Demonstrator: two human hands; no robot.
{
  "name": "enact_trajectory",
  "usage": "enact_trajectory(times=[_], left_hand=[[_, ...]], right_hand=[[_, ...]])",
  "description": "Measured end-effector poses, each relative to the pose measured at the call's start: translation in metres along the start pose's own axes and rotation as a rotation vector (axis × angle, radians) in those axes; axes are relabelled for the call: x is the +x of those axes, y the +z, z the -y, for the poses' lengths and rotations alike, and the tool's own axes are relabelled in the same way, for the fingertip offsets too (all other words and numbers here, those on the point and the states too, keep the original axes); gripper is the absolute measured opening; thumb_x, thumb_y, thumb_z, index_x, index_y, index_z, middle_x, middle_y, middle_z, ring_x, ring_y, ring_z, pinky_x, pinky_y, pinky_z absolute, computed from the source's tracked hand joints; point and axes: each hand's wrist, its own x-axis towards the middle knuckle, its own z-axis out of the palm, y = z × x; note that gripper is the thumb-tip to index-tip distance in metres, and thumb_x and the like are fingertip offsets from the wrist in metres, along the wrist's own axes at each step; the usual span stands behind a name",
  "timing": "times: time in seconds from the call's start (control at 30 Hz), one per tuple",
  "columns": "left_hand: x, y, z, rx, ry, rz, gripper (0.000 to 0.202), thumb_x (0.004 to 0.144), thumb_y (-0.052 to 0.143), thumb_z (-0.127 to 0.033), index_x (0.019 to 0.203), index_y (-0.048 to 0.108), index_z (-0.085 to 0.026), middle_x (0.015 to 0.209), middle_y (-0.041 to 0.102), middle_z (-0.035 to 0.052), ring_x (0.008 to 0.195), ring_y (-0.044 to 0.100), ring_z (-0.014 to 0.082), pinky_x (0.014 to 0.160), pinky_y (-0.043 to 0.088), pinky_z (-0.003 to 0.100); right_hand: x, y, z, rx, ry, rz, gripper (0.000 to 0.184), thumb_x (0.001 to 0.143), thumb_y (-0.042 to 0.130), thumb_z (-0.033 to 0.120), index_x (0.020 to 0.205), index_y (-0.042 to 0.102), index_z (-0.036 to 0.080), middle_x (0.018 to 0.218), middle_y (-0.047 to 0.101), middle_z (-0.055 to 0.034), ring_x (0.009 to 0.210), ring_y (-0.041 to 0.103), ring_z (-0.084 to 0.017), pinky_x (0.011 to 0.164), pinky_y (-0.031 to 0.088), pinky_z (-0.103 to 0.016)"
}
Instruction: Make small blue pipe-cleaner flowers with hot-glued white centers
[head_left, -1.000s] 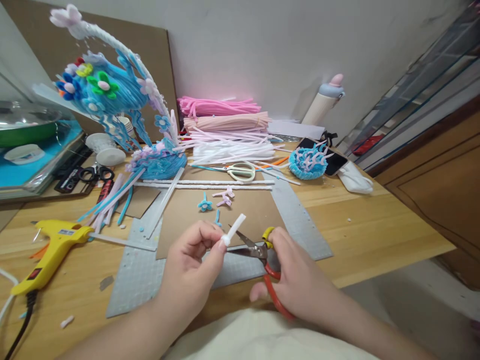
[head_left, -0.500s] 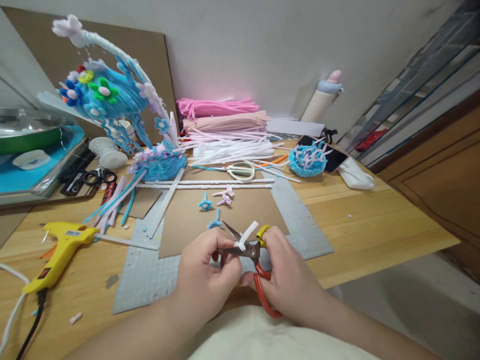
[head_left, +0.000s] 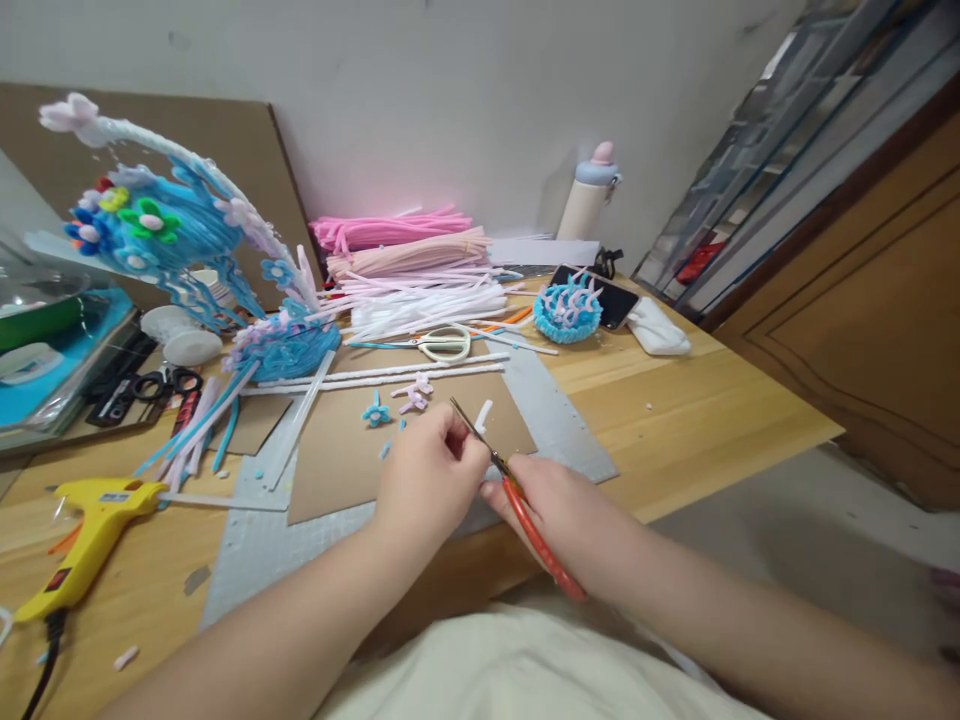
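Observation:
My left hand is closed in a pinch on a short white pipe cleaner piece, whose tip sticks up past my fingers. My right hand is wrapped round the red handles of a pair of scissors. The scissor blades point up and left and lie against the white piece, just above my left fingers. Both hands hover over the near edge of a brown cardboard sheet lying on a grey cutting mat.
A yellow glue gun lies at the left. A blue pipe-cleaner sculpture stands at the back left, with piles of pink and white pipe cleaners, cream scissors, a blue woven basket, a phone and a bottle behind.
The view has shifted right and tilted. My hands moved closer together and the scissor blades closed onto the white piece, which now shows shorter above my left fingers.

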Motion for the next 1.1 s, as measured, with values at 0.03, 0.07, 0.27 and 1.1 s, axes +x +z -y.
enact_trajectory(times=[0.03,0.07,0.27,1.1], left_hand=[[0.004,0.002,-0.002,0.015,0.0,0.014,0.013,0.069,0.05,-0.017,0.058,0.044,-0.022,0.053,0.049,-0.0053,0.051,0.046,0.0123,0.048,0.03,0.023],[0.008,0.005,-0.003,0.029,-0.001,0.028,0.012,0.068,0.05,-0.017,0.058,0.044,-0.022,0.053,0.05,-0.005,0.051,0.047,0.0127,0.048,0.029,0.023],[0.02,0.019,-0.004,0.085,-0.024,0.052,0.012,0.066,0.051,-0.018,0.056,0.046,-0.022,0.052,0.052,-0.0037,0.052,0.049,0.0144,0.049,0.029,0.024],[0.007,-0.025,0.014,-0.403,-0.189,0.394,0.022,0.075,0.058,-0.038,0.066,0.054,-0.017,0.053,0.052,-0.0047,0.048,0.047,0.0099,0.051,0.038,0.023]], right_hand=[[0.002,-0.002,-0.003,0.04,0.007,0.018,0.04,0.087,0.044,0.055,0.066,0.047,0.02,0.061,0.056,-0.0021,0.053,0.047,-0.015,0.049,0.027,-0.026],[0.004,-0.003,-0.006,0.082,0.017,0.035,0.044,0.086,0.044,0.058,0.064,0.047,0.02,0.059,0.055,-0.0013,0.051,0.045,-0.014,0.048,0.026,-0.026],[0.016,-0.001,-0.015,0.174,0.085,0.053,0.056,0.078,0.047,0.068,0.049,0.046,0.02,0.043,0.044,0.0018,0.042,0.036,-0.012,0.045,0.025,-0.025],[0.054,-0.044,-0.032,-0.359,0.143,0.109,0.035,0.072,0.063,0.05,0.069,0.064,0.015,0.072,0.067,-0.0152,0.068,0.063,-0.031,0.059,0.042,-0.035]])
